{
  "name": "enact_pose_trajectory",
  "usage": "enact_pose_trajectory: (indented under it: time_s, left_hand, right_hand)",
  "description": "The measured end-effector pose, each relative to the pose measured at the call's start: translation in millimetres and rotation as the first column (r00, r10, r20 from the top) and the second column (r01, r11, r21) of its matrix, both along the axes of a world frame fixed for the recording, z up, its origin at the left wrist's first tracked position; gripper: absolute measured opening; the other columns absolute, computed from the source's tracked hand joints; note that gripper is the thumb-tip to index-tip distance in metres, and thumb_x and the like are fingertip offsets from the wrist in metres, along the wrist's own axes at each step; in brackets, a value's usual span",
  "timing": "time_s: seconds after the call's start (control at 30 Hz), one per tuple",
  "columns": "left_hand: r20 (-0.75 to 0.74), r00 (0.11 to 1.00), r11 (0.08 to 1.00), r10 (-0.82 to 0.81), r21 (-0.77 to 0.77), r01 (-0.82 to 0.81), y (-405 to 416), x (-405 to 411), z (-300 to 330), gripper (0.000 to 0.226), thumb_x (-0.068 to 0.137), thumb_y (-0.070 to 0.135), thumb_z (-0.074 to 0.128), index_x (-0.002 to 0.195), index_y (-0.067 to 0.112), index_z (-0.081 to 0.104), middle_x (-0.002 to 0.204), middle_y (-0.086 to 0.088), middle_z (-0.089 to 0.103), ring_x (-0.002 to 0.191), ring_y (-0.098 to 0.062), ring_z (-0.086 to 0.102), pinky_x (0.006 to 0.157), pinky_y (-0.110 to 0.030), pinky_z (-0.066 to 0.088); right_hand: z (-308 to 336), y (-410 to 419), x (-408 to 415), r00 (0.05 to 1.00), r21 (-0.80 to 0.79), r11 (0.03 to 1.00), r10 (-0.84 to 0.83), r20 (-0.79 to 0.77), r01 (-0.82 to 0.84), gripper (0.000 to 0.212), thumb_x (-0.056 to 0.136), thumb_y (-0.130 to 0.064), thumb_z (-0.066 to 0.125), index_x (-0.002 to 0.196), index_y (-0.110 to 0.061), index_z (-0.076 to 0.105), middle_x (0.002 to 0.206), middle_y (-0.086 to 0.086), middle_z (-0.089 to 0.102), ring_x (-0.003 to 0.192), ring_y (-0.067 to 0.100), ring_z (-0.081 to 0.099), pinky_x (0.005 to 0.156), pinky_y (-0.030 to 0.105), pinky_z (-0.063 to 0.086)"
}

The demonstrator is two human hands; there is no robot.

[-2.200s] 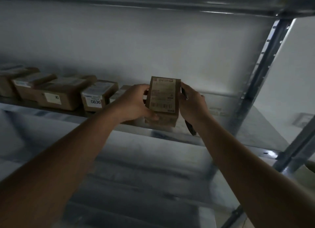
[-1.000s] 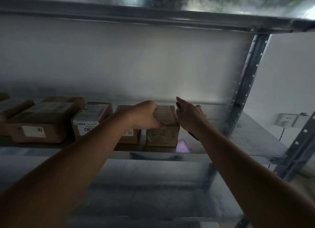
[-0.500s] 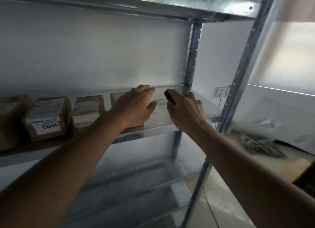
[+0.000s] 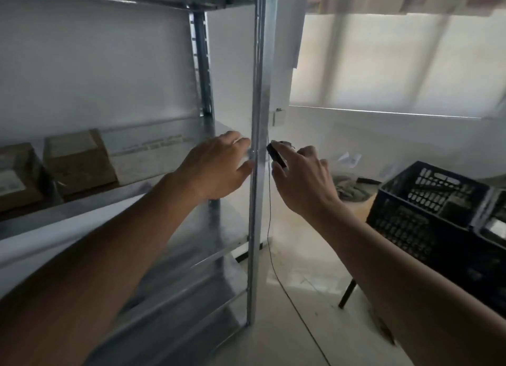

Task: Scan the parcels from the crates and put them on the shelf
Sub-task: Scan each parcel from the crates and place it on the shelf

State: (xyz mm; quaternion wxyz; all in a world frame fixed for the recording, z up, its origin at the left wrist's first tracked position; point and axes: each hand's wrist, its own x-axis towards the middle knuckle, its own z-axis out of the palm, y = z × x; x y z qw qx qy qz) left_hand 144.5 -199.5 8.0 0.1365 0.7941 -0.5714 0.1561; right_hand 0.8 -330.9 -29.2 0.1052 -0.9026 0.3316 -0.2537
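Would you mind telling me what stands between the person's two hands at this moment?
In the head view, the shelf's front metal post stands between the left hand and the right hand, which grips a small black scanner.

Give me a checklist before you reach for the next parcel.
1. Left hand free: ok, fingers relaxed, holding nothing.
2. Small black scanner in the right hand: ok, fingers curled round it.
3. Brown cardboard parcels resting on the grey metal shelf: ok.
4. Dark plastic lattice crate within view at right: ok.
5. Parcels left in the crate: cannot tell.
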Motion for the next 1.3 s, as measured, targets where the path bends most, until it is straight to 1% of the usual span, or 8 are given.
enact_pose_trajectory:
  time_s: [0.17,0.3,0.43,0.6,0.73,0.83,1.1,1.3]
  left_hand:
    - [-0.019,0.995,0.994,-0.099,0.034,0.1,-73,-81,-11,0.055,0.108,0.05,0.051,0.153,0.018,0.051,0.154,-0.005,0.055,0.132,-0.032,0.061,0.103,-0.048,0.052]
    - [-0.043,0.981,0.981,-0.191,0.036,0.192,-128,-137,-20,0.05,0.107,0.048,0.053,0.147,0.018,0.056,0.147,-0.005,0.06,0.123,-0.031,0.065,0.096,-0.045,0.054]
    - [-0.081,0.954,0.954,-0.289,0.062,0.294,-182,-181,-28,0.046,0.105,0.044,0.057,0.142,0.016,0.059,0.138,-0.007,0.063,0.114,-0.033,0.068,0.093,-0.048,0.058]
    - [-0.103,0.918,0.915,-0.382,0.097,0.392,-259,-216,-43,0.051,0.104,0.048,0.052,0.143,0.016,0.058,0.138,-0.007,0.06,0.117,-0.033,0.065,0.094,-0.052,0.057]
    - [-0.143,0.872,0.87,-0.468,0.102,0.483,-330,-228,-63,0.048,0.105,0.042,0.056,0.145,0.016,0.057,0.141,-0.007,0.06,0.128,-0.033,0.06,0.099,-0.05,0.054]
    - [-0.17,0.832,0.828,-0.528,0.115,0.549,-394,-227,-80,0.049,0.105,0.041,0.057,0.147,0.017,0.056,0.142,-0.006,0.059,0.127,-0.03,0.061,0.103,-0.053,0.053]
    - [-0.249,0.728,0.71,-0.639,0.174,0.683,-550,-214,-126,0.049,0.103,0.045,0.056,0.145,0.02,0.055,0.137,-0.002,0.058,0.118,-0.027,0.064,0.092,-0.045,0.055]
    - [-0.29,0.68,0.641,-0.674,0.23,0.733,-642,-219,-151,0.047,0.103,0.047,0.055,0.143,0.022,0.056,0.136,-0.001,0.056,0.113,-0.028,0.065,0.09,-0.049,0.059]
  right_hand:
    - [-9,-46,-96,0.994,0.032,0.993,-0.113,0.008,0.113,0.051,0.11,-0.046,0.046,0.16,-0.049,0.036,0.14,0.017,0.051,0.122,0.046,0.053,0.098,0.053,0.051]
    - [-18,-84,-160,0.981,0.054,0.98,-0.193,-0.02,0.193,0.053,0.11,-0.046,0.045,0.162,-0.049,0.035,0.141,0.018,0.051,0.125,0.045,0.051,0.103,0.052,0.045]
    - [-29,-120,-209,0.958,0.099,0.953,-0.285,-0.017,0.285,0.053,0.11,-0.044,0.047,0.161,-0.049,0.035,0.14,0.019,0.048,0.121,0.044,0.05,0.1,0.051,0.044]
    - [-50,-173,-252,0.914,0.134,0.904,-0.404,-0.043,0.406,0.054,0.11,-0.047,0.044,0.163,-0.047,0.034,0.142,0.018,0.048,0.123,0.043,0.05,0.104,0.052,0.044]
    - [-70,-225,-270,0.861,0.169,0.845,-0.502,-0.077,0.508,0.055,0.11,-0.049,0.044,0.164,-0.046,0.034,0.146,0.018,0.047,0.124,0.041,0.05,0.104,0.052,0.045]
    - [-85,-272,-273,0.82,0.166,0.803,-0.561,-0.114,0.572,0.055,0.11,-0.049,0.042,0.164,-0.044,0.033,0.148,0.019,0.048,0.129,0.039,0.05,0.105,0.05,0.042]
    - [-112,-389,-278,0.661,0.183,0.636,-0.727,-0.185,0.75,0.054,0.111,-0.047,0.043,0.164,-0.042,0.036,0.15,0.019,0.045,0.134,0.041,0.049,0.108,0.051,0.043]
    - [-134,-469,-304,0.542,0.237,0.495,-0.813,-0.213,0.836,0.053,0.111,-0.048,0.042,0.164,-0.044,0.036,0.151,0.02,0.046,0.132,0.044,0.05,0.108,0.052,0.044]
